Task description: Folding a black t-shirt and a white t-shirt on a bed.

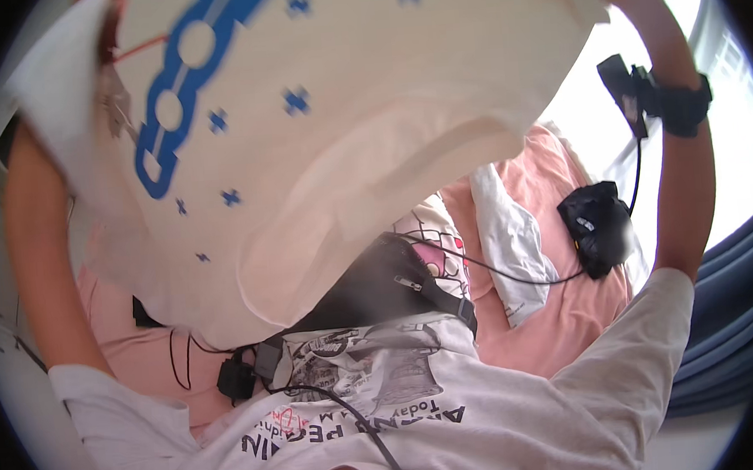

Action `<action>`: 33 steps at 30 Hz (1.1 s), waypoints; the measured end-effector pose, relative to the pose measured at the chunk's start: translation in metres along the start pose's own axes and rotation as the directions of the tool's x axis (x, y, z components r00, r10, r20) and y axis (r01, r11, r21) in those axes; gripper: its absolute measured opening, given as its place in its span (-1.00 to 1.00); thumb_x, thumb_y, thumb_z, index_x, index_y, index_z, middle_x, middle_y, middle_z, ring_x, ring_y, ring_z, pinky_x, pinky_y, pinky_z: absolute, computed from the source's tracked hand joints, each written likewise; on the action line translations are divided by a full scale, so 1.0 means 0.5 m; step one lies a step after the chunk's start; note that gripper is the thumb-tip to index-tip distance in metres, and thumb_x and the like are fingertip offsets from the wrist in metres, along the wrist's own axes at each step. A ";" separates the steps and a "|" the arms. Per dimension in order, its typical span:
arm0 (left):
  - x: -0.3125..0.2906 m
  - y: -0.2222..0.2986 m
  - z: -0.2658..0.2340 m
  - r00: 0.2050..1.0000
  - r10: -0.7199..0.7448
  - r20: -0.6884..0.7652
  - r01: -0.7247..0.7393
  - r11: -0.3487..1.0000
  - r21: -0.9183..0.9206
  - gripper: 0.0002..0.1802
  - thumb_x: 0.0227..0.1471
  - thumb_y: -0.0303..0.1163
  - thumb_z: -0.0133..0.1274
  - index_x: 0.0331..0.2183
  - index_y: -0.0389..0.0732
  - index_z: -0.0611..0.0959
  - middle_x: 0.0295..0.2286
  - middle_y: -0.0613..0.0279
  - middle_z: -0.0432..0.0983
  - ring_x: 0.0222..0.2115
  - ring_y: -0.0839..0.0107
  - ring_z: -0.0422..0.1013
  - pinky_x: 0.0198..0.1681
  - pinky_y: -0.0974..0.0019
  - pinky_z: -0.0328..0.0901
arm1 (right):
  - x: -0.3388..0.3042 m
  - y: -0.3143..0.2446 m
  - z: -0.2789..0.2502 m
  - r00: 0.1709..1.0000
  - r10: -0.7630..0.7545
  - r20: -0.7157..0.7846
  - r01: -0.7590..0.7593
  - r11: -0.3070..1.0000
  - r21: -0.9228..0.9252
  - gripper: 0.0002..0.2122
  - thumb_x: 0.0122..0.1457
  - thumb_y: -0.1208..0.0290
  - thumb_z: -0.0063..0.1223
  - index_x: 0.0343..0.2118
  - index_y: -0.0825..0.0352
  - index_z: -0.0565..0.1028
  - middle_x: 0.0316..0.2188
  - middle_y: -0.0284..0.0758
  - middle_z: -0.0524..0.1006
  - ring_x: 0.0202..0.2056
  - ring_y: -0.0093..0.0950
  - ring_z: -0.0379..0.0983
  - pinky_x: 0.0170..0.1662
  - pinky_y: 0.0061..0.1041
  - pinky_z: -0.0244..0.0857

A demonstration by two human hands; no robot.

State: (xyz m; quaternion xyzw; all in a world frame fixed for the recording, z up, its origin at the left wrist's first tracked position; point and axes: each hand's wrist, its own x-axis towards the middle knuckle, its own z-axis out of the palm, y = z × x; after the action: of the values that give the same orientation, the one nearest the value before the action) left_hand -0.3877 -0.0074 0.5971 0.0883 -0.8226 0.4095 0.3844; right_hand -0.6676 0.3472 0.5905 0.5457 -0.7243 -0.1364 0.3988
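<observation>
A cream garment with a blue chain-like print and small blue crosses, seemingly a T-shirt (400, 76), is spread in the air in front of me. Its lower edge hangs in folds above my lap. My left forearm (40, 232) rises on the left and passes behind the pale cloth, which covers most of that hand; its fingers cannot be made out. On the right my raised right forearm (682, 170) wears a black wrist strap with a small device (682, 107). It reaches along the garment's right side, and the hand lies beyond the upper edge.
Pink bedding (566, 326) lies beneath, with a white cloth strip (512, 243) and a black pouch-like device (599, 228) on the right. A black bag (354, 289) rests at my lap. Cables run across the bedding and my printed shirt (493, 401). Blue curtain (723, 324) hangs at right.
</observation>
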 end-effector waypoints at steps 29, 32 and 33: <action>-0.657 0.523 -0.100 0.687 -0.550 0.476 0.668 0.219 -0.711 -0.85 0.26 -0.56 -0.18 -0.22 -0.37 0.50 -0.34 0.07 0.44 -0.26 0.30 0.41 -0.10 0.31 0.31 | -0.488 -0.437 0.692 0.889 -0.269 0.371 -0.334 0.174 0.926 -0.45 0.34 0.24 0.09 0.31 0.40 0.32 0.27 -0.06 0.41 0.28 -0.24 0.32 0.32 -0.37 0.17; -0.683 0.422 -0.108 0.429 -0.748 0.506 0.657 -0.127 -0.744 -0.86 0.34 -0.42 -0.04 -0.20 -0.30 0.54 -0.26 0.26 0.46 -0.21 0.49 0.34 -0.01 0.42 0.24 | -0.504 -0.383 0.541 0.827 -0.487 0.282 -0.336 -0.025 0.941 -0.34 0.13 0.49 0.28 0.33 0.34 0.33 0.35 -0.09 0.30 0.30 -0.20 0.30 0.27 -0.38 0.23; -0.639 0.394 -0.128 0.441 -0.760 0.478 0.694 -0.049 -0.719 -0.86 0.35 -0.43 -0.04 -0.20 -0.31 0.55 -0.23 0.27 0.47 -0.20 0.53 0.34 0.01 0.44 0.23 | -0.520 -0.387 0.502 0.824 -0.490 0.285 -0.338 -0.023 0.941 -0.34 0.13 0.49 0.28 0.33 0.34 0.33 0.35 -0.09 0.30 0.30 -0.20 0.30 0.27 -0.38 0.23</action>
State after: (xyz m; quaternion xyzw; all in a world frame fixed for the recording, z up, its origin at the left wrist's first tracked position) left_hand -0.2222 0.1138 0.2760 0.2905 -0.7105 -0.3260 0.5519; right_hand -0.6955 0.4501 0.1948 0.6347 -0.6410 0.2471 -0.3539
